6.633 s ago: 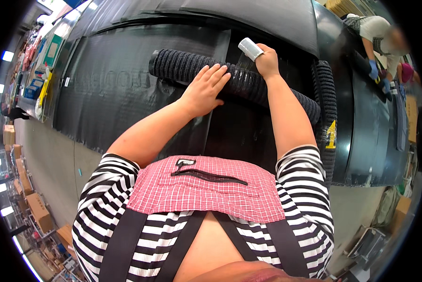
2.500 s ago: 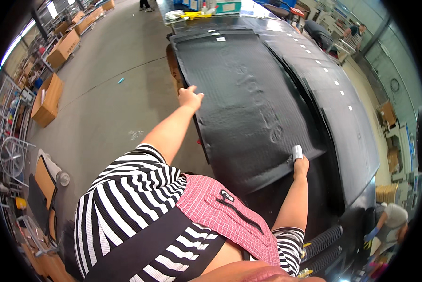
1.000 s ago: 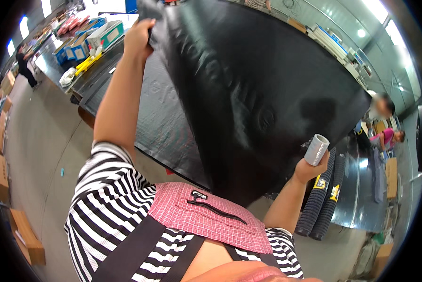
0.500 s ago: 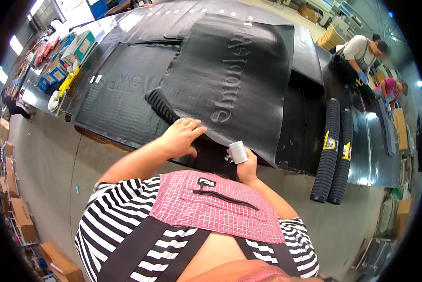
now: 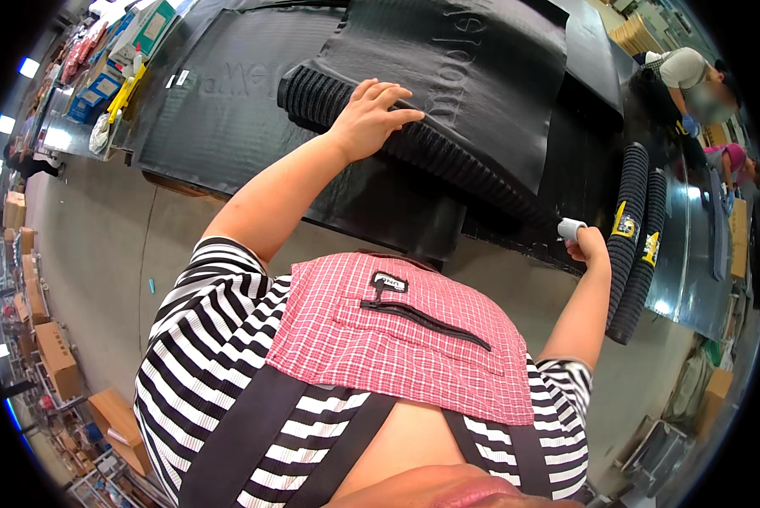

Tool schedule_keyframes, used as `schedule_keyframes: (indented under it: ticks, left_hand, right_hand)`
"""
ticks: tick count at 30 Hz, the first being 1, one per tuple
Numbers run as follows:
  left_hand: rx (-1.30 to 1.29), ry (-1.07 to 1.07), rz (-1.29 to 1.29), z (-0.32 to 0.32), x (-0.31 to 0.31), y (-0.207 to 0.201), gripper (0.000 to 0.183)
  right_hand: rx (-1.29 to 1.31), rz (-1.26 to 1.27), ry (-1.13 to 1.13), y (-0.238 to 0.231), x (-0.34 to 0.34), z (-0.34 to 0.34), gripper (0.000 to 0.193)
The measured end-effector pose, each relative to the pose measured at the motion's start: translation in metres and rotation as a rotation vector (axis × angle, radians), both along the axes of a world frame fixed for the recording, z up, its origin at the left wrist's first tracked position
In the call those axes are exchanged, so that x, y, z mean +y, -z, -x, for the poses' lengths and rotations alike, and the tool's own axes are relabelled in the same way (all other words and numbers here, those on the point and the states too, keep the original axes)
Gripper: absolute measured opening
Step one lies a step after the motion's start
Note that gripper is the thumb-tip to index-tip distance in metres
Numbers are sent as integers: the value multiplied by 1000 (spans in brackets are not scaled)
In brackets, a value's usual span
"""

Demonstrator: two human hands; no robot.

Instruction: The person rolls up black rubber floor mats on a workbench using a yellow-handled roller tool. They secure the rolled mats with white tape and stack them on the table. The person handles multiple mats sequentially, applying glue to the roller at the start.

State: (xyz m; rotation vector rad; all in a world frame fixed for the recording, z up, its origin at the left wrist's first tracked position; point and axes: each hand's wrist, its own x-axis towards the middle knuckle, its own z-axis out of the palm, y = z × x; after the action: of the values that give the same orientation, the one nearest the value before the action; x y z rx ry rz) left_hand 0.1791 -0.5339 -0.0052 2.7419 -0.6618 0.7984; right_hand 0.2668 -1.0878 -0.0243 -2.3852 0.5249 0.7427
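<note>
A black rubber mat (image 5: 507,85) with raised lettering lies on the table, its near edge curled into a long ribbed roll (image 5: 473,169). My left hand (image 5: 371,118) rests on top of that roll, left of its middle, fingers spread and thumb pointing right. My right hand (image 5: 590,245) grips a small white roll, perhaps of tape (image 5: 571,229), beside the right end of the curled mat. Whether it touches the mat, I cannot tell. Another flat black mat (image 5: 227,102) lies to the left.
Two rolled mats with yellow bands (image 5: 630,229) lie side by side at the table's right. Boxes and a yellow tool (image 5: 126,93) are on a table at the far left. Two co-workers, one in a striped apron (image 5: 685,76), work at the far right.
The near edge of the mat has been rolled up away from me. My left hand has moved forward onto the roll; my right hand has moved right with the white roll.
</note>
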Motion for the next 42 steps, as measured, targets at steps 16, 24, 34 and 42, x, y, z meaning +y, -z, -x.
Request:
schedule_keyframes:
  ticks: [16, 24, 34, 42]
  left_hand:
    - [-26, -76, -55, 10, 2, 49, 53]
    - [45, -29, -56, 59, 4, 57, 52]
    - [59, -47, -29, 78, 3, 74, 26]
    - [797, -138, -89, 11, 0, 24, 40]
  right_hand:
    - [-1320, 279, -839, 21, 257, 110, 55]
    - [-1384, 107, -804, 59, 260, 112, 41]
    - [-1286, 39, -783, 62, 265, 124, 23]
    - [-395, -42, -639, 12, 279, 64, 28]
